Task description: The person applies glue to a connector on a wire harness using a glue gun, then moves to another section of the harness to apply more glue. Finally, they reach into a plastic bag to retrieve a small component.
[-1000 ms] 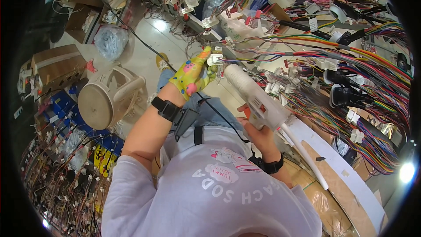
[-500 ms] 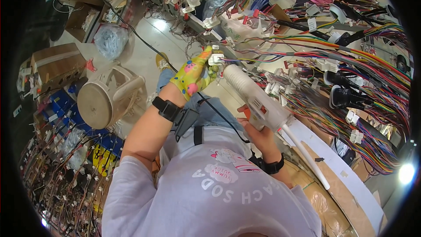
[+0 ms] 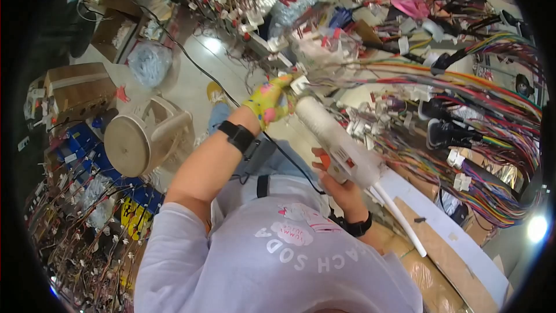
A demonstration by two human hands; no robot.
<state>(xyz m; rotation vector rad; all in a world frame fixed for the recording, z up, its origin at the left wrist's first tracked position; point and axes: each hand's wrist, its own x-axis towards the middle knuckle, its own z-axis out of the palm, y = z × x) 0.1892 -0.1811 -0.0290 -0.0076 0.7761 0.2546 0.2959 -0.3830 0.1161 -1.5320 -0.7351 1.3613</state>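
My left hand (image 3: 271, 102), in a yellow glove with coloured spots, is closed round a white connector (image 3: 299, 85) at the end of a bundle of coloured wires (image 3: 399, 83). My right hand (image 3: 346, 193) grips a pale glue gun (image 3: 353, 159) by its handle, with an orange part (image 3: 322, 159) near the fingers. A long white glue stick (image 3: 401, 219) sticks out of the gun's back end. The gun's front end lies just below the connector and close to the glove. Whether the nozzle touches the connector is hidden.
Thick wire harnesses (image 3: 486, 156) with white connectors hang on the right, beside a white board (image 3: 463, 237). A beige plastic stool (image 3: 127, 145) and a cardboard box (image 3: 79, 90) stand at left. A black cable (image 3: 200, 68) crosses in front of me.
My gloved left hand and the connector have shifted slightly right and down. The glue gun's front end has dipped a little, staying close to the connector. The view has also moved slightly.
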